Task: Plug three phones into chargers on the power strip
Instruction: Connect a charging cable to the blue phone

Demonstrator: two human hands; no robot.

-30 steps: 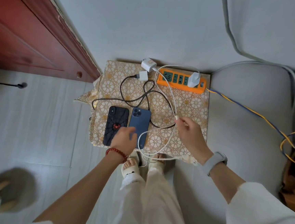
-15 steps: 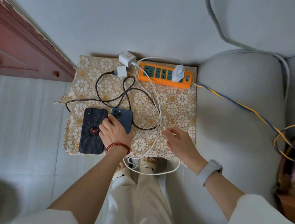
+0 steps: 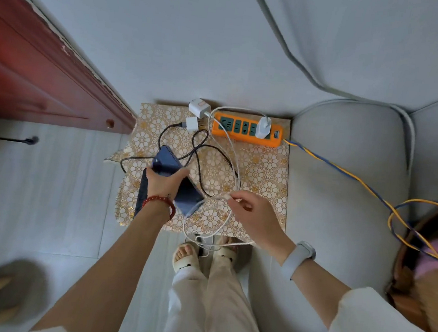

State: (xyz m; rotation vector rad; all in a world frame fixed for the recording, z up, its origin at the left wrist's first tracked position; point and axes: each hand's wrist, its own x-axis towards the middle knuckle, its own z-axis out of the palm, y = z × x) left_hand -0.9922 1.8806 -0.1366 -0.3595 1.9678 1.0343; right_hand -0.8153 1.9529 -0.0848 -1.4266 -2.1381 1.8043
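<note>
On a floral-clothed table (image 3: 265,170) by a grey sofa, the left hand (image 3: 164,185) grips a blue phone (image 3: 176,183), tilted off the surface. At its three o'clock, the right hand (image 3: 256,214) pinches a white cable (image 3: 228,150) end. The orange power strip (image 3: 244,131) at twelve holds one white charger (image 3: 263,127).

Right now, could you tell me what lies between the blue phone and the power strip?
In the head view, tangled black cable and white cable cross the patterned cloth between them.

The power strip (image 3: 247,130) was orange with green sockets; the cloth (image 3: 265,170) bore gold flowers; the far-left door (image 3: 35,70) was dark red.
</note>
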